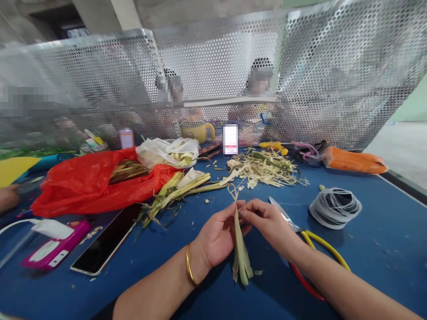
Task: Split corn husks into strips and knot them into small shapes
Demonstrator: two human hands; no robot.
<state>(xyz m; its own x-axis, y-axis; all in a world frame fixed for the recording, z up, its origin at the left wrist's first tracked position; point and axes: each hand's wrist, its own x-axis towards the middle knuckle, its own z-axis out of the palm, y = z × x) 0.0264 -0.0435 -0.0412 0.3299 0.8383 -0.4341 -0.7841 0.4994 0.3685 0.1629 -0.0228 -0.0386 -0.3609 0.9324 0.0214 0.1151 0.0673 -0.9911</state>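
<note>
Between my two hands hangs a folded bundle of pale green corn husk (pixel 240 258), its leaf ends spread downward and a thin twisted loop at its top. My left hand (pixel 220 231), with a gold bangle at the wrist, pinches the bundle near its upper end. Against the same spot, my right hand (pixel 267 220) has thumb and fingers pressed together; what lies in them is too small to make out. Scissors (pixel 308 238) with yellow and red handles lie under my right forearm. Beyond them stands a spool of clear thread (pixel 335 208), a fine strand running left from it.
Husk scraps (pixel 265 168) are heaped at the back. To the left lie a red bag (pixel 83 186), husk strips (pixel 182 189), a black phone (pixel 106 242) and a magenta power bank (pixel 58 244). A perforated metal screen (pixel 220 53) fronts the table; another person's hand (pixel 8 198) shows far left.
</note>
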